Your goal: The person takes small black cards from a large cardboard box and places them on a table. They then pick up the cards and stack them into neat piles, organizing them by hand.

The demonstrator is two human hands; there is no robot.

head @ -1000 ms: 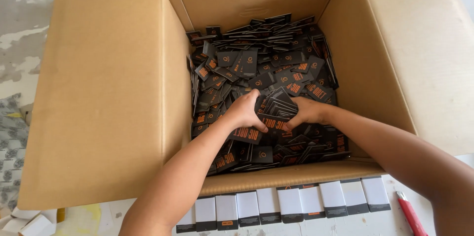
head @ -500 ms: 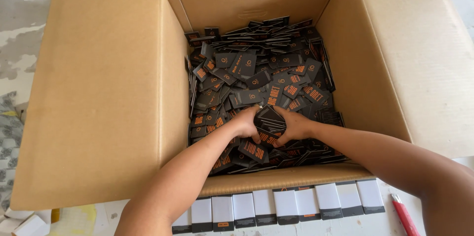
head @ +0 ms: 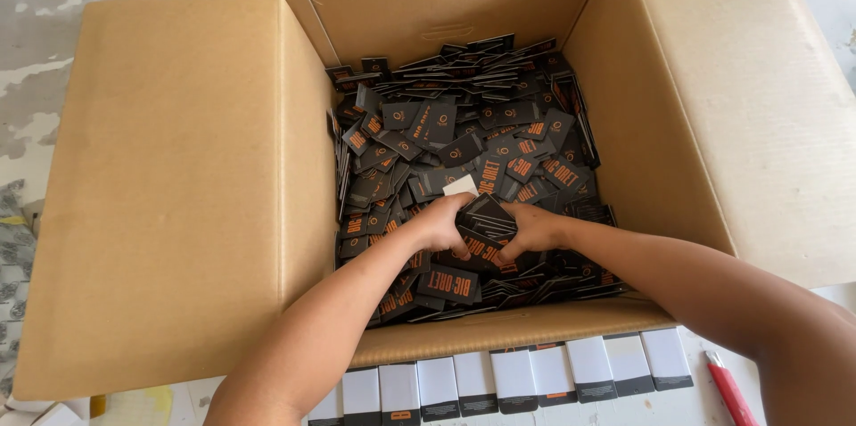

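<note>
Both hands (head: pixel 486 228) clutch black cards (head: pixel 486 221) inside cardboard box (head: pixel 178 185)

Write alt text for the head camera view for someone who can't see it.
Two bare hands, left and right, gather a bunch of black tags inside an open cardboard box heaped with black tags printed in orange. In front of the box lies a row of white-and-black cards, with a red pen at their right.

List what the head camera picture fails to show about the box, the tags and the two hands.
- Box bottom: buried under the black tags.
- Left hand and right hand fingertips: tucked among the bunch of tags they grip.
- White cards: partly behind the box's front wall.
- Red pen: cut off by the bottom edge.
</note>
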